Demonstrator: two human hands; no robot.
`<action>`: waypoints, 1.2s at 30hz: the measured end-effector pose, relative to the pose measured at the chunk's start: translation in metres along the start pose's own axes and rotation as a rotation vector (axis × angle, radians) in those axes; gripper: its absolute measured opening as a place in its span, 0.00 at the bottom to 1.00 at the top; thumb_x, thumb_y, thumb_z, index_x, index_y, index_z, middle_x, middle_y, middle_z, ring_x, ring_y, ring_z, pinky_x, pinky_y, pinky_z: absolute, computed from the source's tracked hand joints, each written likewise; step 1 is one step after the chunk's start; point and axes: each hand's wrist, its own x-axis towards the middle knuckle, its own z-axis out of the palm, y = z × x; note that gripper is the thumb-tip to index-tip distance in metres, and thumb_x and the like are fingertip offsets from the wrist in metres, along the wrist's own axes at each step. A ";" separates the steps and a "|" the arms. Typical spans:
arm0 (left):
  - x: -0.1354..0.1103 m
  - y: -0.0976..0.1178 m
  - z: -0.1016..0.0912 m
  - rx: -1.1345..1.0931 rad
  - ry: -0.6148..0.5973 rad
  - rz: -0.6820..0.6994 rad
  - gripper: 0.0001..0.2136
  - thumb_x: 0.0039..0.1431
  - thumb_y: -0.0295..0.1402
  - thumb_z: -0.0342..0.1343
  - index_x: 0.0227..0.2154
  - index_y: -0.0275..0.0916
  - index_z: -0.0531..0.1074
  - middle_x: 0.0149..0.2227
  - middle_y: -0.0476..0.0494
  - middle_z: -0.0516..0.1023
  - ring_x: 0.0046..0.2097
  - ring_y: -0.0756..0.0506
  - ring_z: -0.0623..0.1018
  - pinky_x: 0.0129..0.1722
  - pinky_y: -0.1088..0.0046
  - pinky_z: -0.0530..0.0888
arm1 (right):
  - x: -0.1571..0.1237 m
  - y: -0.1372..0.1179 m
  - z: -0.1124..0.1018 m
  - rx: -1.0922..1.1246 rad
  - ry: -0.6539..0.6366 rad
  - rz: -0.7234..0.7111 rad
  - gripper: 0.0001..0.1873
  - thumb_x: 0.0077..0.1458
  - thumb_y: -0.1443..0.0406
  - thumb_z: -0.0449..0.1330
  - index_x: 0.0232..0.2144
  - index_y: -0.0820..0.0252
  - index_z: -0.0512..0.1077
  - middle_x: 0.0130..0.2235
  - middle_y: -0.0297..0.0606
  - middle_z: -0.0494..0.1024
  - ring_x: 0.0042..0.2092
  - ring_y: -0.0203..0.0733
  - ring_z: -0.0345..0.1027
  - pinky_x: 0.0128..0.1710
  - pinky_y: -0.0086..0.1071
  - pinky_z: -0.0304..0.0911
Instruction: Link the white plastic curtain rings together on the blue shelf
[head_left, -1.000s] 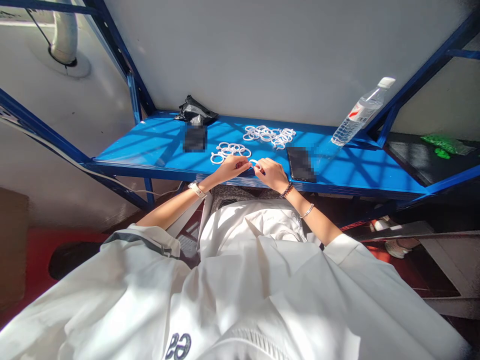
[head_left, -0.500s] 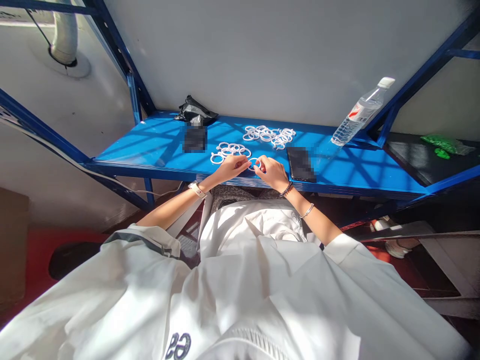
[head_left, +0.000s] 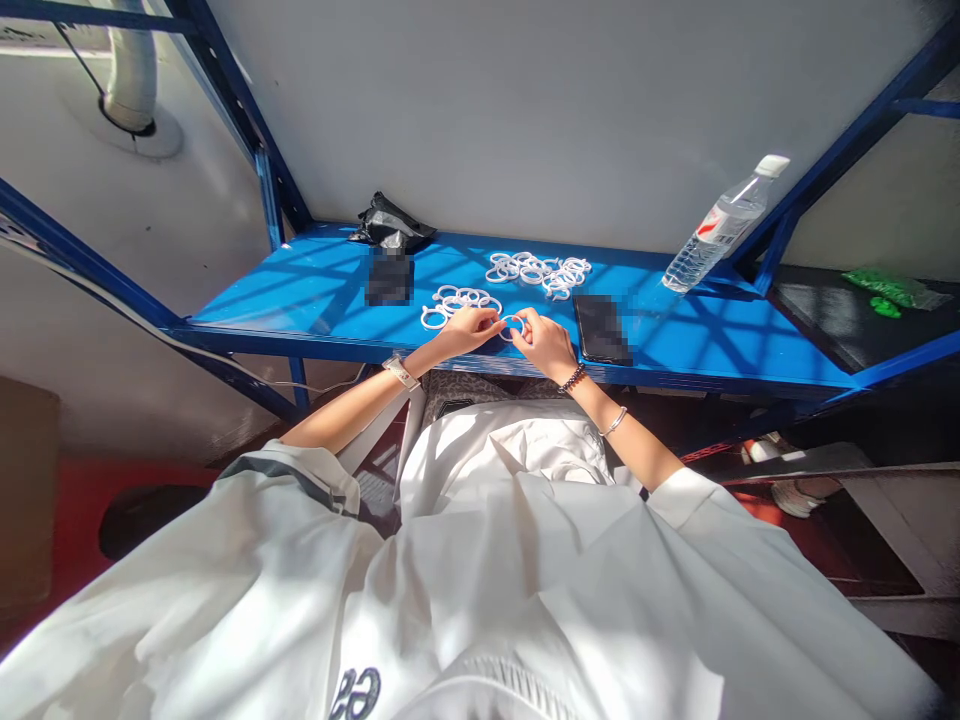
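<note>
Between my two hands is a white plastic ring (head_left: 513, 321), held just above the front edge of the blue shelf. My left hand (head_left: 471, 332) pinches its left side with thumb and fingertips. On the other side, my right hand (head_left: 545, 346) has its fingers closed around the ring's right side. A small pile of white rings (head_left: 459, 298) lies right behind my left hand. Farther back is a larger group of white rings (head_left: 534, 268). My fingers cover part of the held ring.
A dark phone (head_left: 596, 330) lies beside my right hand. At the back left is a crumpled black plastic bag (head_left: 391, 222), with a blurred dark item (head_left: 388, 278) in front of it. A water bottle (head_left: 716, 228) stands on the right of the blue shelf (head_left: 720, 340).
My left hand and wrist have shifted slightly to the right, closer to my right hand. The ring stays between them, tilted a little differently. The piles have not moved.
</note>
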 end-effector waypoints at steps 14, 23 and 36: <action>0.047 0.020 0.015 0.132 -0.094 -0.066 0.13 0.52 0.29 0.54 0.14 0.38 0.61 0.16 0.51 0.60 0.23 0.51 0.56 0.26 0.68 0.52 | 0.001 0.003 0.002 -0.014 0.041 0.004 0.17 0.58 0.63 0.54 0.49 0.60 0.69 0.29 0.37 0.77 0.35 0.45 0.70 0.30 0.32 0.55; 0.040 0.024 0.014 0.036 -0.054 -0.054 0.10 0.55 0.26 0.51 0.19 0.35 0.69 0.19 0.49 0.67 0.22 0.51 0.61 0.26 0.71 0.55 | -0.001 -0.001 0.001 -0.003 0.056 -0.041 0.21 0.54 0.64 0.55 0.51 0.61 0.67 0.41 0.45 0.78 0.45 0.52 0.70 0.38 0.39 0.64; 0.041 0.020 0.019 -0.110 0.043 -0.073 0.05 0.57 0.28 0.50 0.27 0.37 0.67 0.19 0.51 0.67 0.21 0.51 0.65 0.23 0.73 0.56 | -0.002 -0.004 -0.001 -0.037 0.029 -0.034 0.26 0.54 0.68 0.51 0.56 0.61 0.63 0.52 0.50 0.71 0.50 0.53 0.68 0.44 0.43 0.70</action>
